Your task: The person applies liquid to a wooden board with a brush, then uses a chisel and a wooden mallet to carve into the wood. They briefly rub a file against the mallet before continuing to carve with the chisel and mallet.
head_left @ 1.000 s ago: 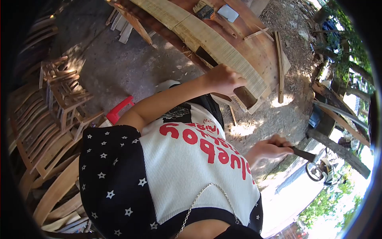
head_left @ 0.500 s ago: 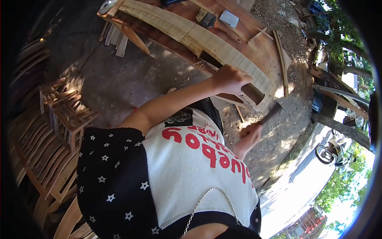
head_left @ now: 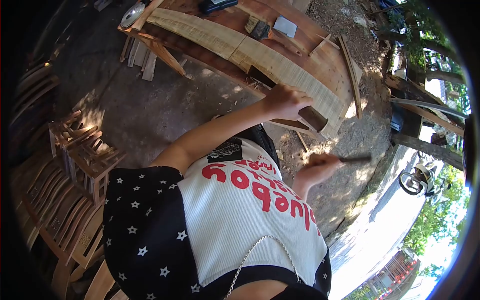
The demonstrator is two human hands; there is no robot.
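My left hand (head_left: 287, 101) is closed around a dark brown wooden piece (head_left: 314, 119) at the edge of the worktable. One end of it shows past my fingers, and my hand hides its middle. Beside it a long pale board (head_left: 280, 62) with visible grain lies along the table. My right hand (head_left: 320, 167), away from the table and lower in the view, is wrapped round a dark, flat, narrow tool (head_left: 356, 159). Its free end points right, over the ground; I cannot make out its exact kind.
The reddish wooden worktable (head_left: 312, 47) also carries a brush (head_left: 258, 28), a pale flat rectangle (head_left: 285, 26) and a loose wooden strip (head_left: 351, 77). Wooden chair parts (head_left: 65, 200) are stacked at the left. A motorbike (head_left: 419, 181) stands at the far right.
The tool in my right hand has swung from pointing up and right to pointing nearly straight right. My left hand keeps its grip on the wooden piece, and the view has shifted slightly.
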